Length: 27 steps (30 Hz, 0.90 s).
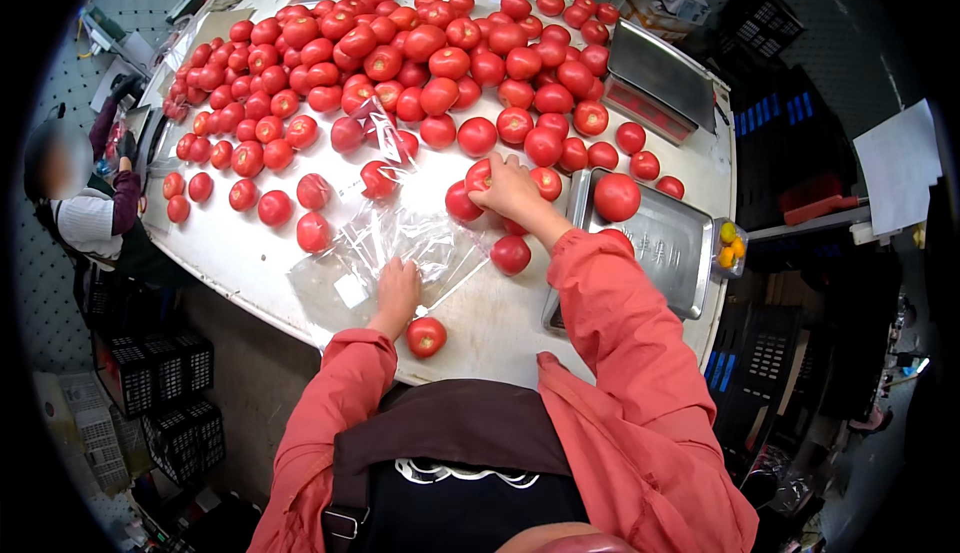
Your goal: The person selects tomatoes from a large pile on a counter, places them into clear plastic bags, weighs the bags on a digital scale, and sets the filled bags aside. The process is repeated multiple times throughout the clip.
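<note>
My right hand [512, 191] grips a red tomato [478, 175], with more tomatoes touching or close around it. My left hand [397, 292] lies on a clear plastic bag [442, 241], its fingers against the crumpled film; the fingertips' exact hold is partly hidden. A single tomato [426, 337] sits just to the right of my left wrist, near the table edge. Left of the bag stand two tomatoes [313, 232]. A big heap of tomatoes [382, 61] covers the far part of the white table [480, 350].
By my right forearm is a metal tray [671, 256] holding a large tomato [616, 196]. Behind it stands a scale [660, 80] with a steel plate. A clear punnet [727, 247] of yellow fruit sits at the right edge. A co-worker [90, 208] is at the left; black crates [161, 373] stand below.
</note>
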Tool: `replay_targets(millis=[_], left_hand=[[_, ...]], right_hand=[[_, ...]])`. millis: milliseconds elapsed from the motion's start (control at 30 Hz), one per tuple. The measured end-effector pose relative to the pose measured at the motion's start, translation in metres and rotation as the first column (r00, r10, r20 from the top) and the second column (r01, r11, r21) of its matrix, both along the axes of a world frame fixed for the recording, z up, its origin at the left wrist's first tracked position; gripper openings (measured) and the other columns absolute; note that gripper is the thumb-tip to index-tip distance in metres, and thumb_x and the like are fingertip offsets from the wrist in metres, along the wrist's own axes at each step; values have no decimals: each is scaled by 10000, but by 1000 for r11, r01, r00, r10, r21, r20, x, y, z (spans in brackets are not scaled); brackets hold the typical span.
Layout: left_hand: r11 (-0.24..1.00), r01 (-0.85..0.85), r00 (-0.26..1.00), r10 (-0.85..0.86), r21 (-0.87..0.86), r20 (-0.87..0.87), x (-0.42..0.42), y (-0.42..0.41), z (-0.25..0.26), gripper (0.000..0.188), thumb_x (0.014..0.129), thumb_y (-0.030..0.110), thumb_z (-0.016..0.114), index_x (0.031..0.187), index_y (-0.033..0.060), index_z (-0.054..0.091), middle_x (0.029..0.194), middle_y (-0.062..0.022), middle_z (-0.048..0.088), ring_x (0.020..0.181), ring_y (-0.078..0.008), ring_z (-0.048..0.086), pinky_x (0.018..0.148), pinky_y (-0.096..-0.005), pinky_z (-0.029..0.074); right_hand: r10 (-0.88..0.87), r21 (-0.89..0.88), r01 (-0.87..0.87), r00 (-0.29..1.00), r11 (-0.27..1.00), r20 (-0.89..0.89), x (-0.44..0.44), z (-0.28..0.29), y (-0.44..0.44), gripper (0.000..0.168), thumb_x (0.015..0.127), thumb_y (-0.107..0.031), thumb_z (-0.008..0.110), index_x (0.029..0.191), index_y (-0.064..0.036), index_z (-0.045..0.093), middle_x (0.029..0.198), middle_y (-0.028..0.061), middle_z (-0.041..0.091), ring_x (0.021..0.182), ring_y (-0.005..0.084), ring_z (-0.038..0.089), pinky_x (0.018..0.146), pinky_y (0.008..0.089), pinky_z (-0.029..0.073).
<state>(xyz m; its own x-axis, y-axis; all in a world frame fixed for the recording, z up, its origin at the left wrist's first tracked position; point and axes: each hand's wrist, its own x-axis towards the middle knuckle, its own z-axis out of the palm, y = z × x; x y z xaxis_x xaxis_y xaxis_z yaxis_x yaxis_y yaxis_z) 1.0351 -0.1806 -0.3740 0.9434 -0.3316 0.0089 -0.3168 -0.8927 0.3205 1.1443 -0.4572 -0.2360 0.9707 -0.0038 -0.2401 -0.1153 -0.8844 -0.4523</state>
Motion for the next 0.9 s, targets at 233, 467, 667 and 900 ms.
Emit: replay_targets(millis=[233,467,667,900], left_hand=[[999,12,997,-9,-36,80,-7,7,-21,152,818,189,636,852,79,536,892,-139,496,857,-332,510,737,-450,428],[997,23,998,-19,-72,57,-2,7,-17,153,802,175,641,837,83,523,872,-134,486,825,-337,501,715,-453,422],[997,-2,999,5,-73,48,-4,8,-11,142,793,157,635,844,80,527,871,-130,487,831,-337,501,718,-456,422],[998,25,995,-19,-61,95,-6,3,-8,100,821,130,606,851,72,529,888,-140,495,861,-344,510,737,-461,424]], right_hand=[[-378,204,318,798,926,470,129,11,-148,373,807,-319,662,1033,-22,657,925,196,694,868,334,678,780,412,527],[-406,-162,416,909,895,95,217,-55,-237,878,698,-538,741,1368,-50,451,1253,248,581,1136,367,591,961,409,463],[-540,436,541,830,719,-139,185,-13,-209,729,717,-472,765,1305,-155,473,1284,137,545,1159,327,560,888,496,499],[-532,810,384,840,444,-106,-21,85,-245,577,842,-317,702,1328,-136,449,1252,112,536,1089,261,593,687,376,582]])
